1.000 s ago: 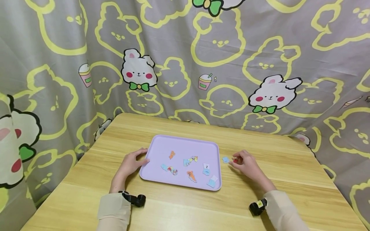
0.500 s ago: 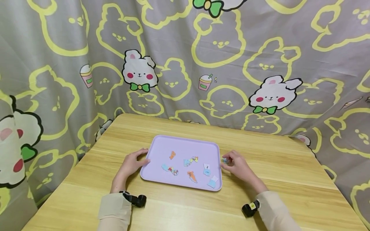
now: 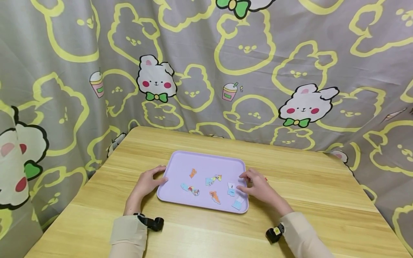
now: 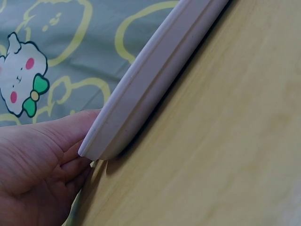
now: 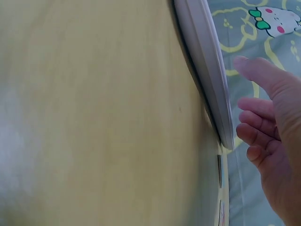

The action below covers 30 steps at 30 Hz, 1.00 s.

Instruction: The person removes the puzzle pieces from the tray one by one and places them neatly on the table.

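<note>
A lilac tray (image 3: 200, 157) holds several cut picture pieces, including an orange piece (image 3: 214, 197), a blue and white piece (image 3: 238, 203) and a red-blue piece (image 3: 190, 189). My left hand (image 3: 145, 185) grips the tray's left edge, the thumb over the rim; the left wrist view shows this hand (image 4: 42, 165) at the tray's side (image 4: 146, 84). Over the right rim, my right hand (image 3: 259, 186) has thumb and forefinger apart. In the right wrist view that hand (image 5: 277, 122) shows nothing in its loosely bent fingers.
A bit of red (image 3: 266, 179) shows behind my right hand on the wooden table (image 3: 306, 200). Thin edges of two flat pieces (image 5: 219, 170) lie beside the tray in the right wrist view. A patterned grey curtain (image 3: 200, 53) hangs around the table.
My right hand has moved left, from the loose red and blue pieces beside the tray to above its right rim. The left hand keeps its place on the tray.
</note>
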Tool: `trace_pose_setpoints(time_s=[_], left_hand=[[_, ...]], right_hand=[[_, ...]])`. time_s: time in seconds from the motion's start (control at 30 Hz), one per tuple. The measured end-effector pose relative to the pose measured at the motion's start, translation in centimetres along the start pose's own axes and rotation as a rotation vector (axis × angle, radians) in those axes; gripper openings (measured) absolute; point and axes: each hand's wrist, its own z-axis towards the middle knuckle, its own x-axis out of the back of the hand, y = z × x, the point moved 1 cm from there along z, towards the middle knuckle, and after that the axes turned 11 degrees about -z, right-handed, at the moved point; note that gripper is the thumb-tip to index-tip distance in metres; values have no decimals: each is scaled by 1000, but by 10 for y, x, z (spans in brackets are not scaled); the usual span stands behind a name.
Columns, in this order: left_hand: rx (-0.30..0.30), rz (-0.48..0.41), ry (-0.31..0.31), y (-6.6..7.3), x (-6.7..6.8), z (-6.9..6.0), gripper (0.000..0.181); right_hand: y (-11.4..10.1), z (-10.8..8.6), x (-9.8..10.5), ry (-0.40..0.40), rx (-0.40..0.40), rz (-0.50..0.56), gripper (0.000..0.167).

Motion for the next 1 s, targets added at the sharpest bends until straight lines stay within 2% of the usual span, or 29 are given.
trace_pose_setpoints(time_s=[0.2,0.37,0.7,1.0], left_hand=[[-1,4,-1,0,0,0,52],[4,1,-1,1,0,0,53],[8,0,-1,0,0,0,52],[11,-6,0,0,0,1,52]], right_hand=[[-6,2,-1,-65,39,-3,37],[-10,3,-3,-91,93,-53,42],[-12,3,-9,-144,143,-103,45],[-12,4,-10,-172,147,-104,41]])
